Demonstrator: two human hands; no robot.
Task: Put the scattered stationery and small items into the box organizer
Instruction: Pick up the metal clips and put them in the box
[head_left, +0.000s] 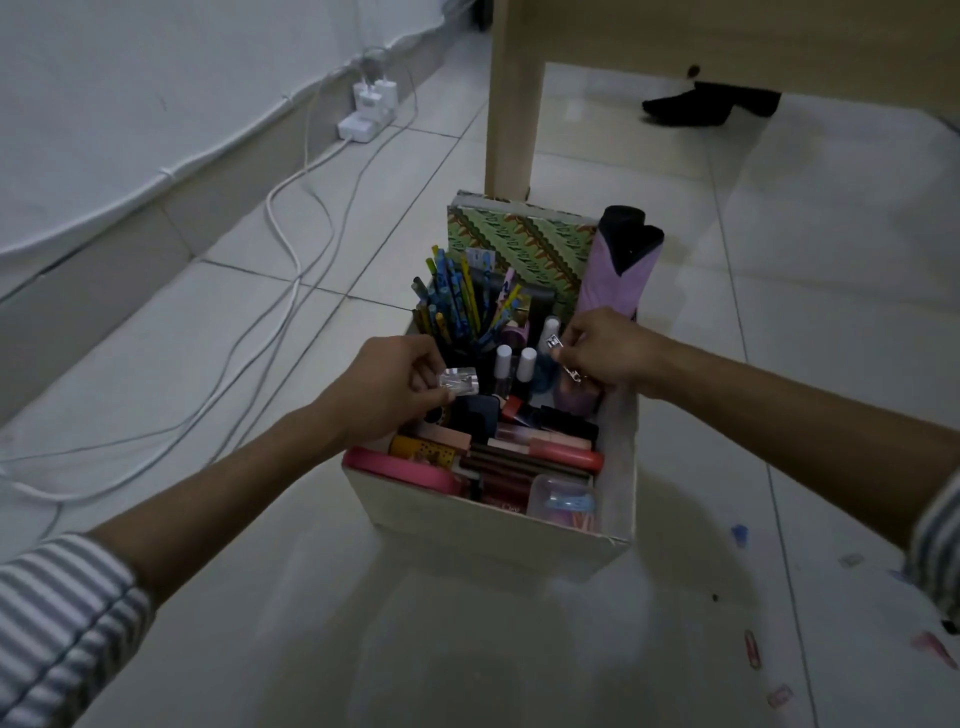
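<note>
A white box organizer (498, 525) stands on the tiled floor, packed with pens, small bottles, lip products and a pink lid. My left hand (384, 389) hovers over its left side, pinching a small clear plastic case (460, 385) of pins. Over the right side, my right hand (605, 353) grips a small metal nail clipper (555, 345) with a chain hanging from it. A green patterned book (519, 244) and a purple folded umbrella (621, 265) stand at the box's back.
Several paper clips (750, 647) and small bits lie scattered on the floor at the right. A wooden table leg (511, 104) rises just behind the box. White cables (280, 291) and a power strip (363, 111) run along the wall at left. A person's dark shoe (685, 106) shows under the table.
</note>
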